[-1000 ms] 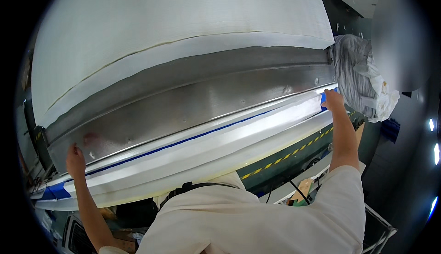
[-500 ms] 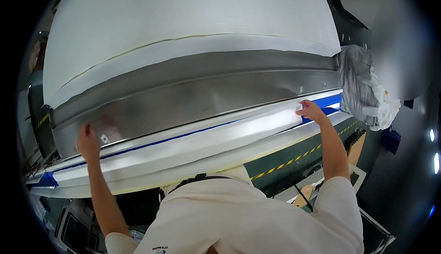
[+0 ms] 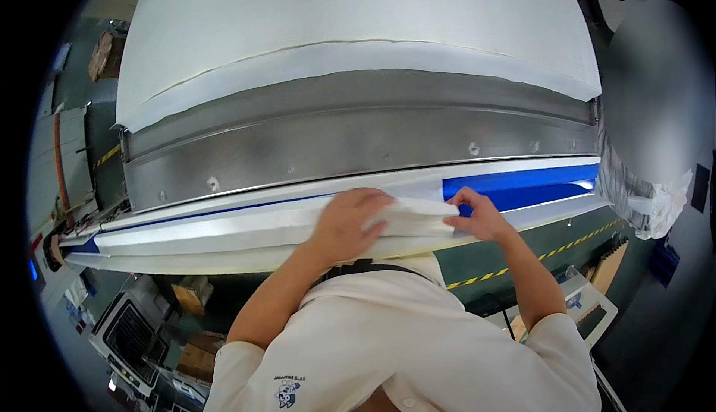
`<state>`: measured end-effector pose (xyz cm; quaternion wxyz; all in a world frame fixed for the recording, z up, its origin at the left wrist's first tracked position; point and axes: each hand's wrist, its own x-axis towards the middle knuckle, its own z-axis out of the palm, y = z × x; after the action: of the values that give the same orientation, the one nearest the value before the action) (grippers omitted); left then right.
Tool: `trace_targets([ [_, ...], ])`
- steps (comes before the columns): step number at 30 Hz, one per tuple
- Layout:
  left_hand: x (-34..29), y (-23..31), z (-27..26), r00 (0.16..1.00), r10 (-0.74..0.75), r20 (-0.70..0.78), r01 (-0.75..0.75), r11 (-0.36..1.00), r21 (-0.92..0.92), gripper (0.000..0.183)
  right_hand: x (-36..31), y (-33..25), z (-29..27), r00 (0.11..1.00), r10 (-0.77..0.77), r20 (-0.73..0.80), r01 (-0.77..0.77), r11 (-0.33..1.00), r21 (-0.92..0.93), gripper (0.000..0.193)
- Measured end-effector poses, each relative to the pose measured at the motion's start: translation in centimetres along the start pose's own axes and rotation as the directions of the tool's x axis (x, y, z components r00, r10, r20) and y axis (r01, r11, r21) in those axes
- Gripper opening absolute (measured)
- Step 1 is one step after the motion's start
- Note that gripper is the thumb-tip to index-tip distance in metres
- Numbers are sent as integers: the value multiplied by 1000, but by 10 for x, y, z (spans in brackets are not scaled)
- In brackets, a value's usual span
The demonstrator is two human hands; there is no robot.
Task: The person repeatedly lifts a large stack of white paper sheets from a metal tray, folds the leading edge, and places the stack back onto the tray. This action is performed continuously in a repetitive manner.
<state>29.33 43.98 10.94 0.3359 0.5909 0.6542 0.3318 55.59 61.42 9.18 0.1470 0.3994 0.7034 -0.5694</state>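
A long strip of white cloth (image 3: 224,222) lies along the front ledge of a wide metal machine. My left hand (image 3: 347,214) presses on the folded end of the cloth (image 3: 410,216) near the middle. My right hand (image 3: 481,216) pinches the same folded end from the right. Right of my hands the blue ledge (image 3: 522,184) lies uncovered. Above it runs a brushed steel panel (image 3: 335,140), and over that a broad sheet of white fabric (image 3: 335,24).
A bundle of grey and white cloth (image 3: 641,196) hangs at the machine's right end. Yellow-black hazard tape (image 3: 537,257) marks the green floor below. Cardboard boxes (image 3: 195,293) and a metal cart (image 3: 130,330) stand at lower left. A blurred figure is at the far right.
Both hands have come together from the far ends of the ledge to its middle, gathering the white cloth leftward and baring the blue ledge on the right.
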Motion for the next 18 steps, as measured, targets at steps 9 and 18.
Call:
trace_targets([
  [9,-26,-9,1,935,-23,355,-16,994,105,26,9,-61,51,963,-227,146,217,973,81,29],
  [18,-52,-13,-23,929,-165,330,110,978,179,29,84,-80,143,782,-41,622,-286,863,417,65],
])
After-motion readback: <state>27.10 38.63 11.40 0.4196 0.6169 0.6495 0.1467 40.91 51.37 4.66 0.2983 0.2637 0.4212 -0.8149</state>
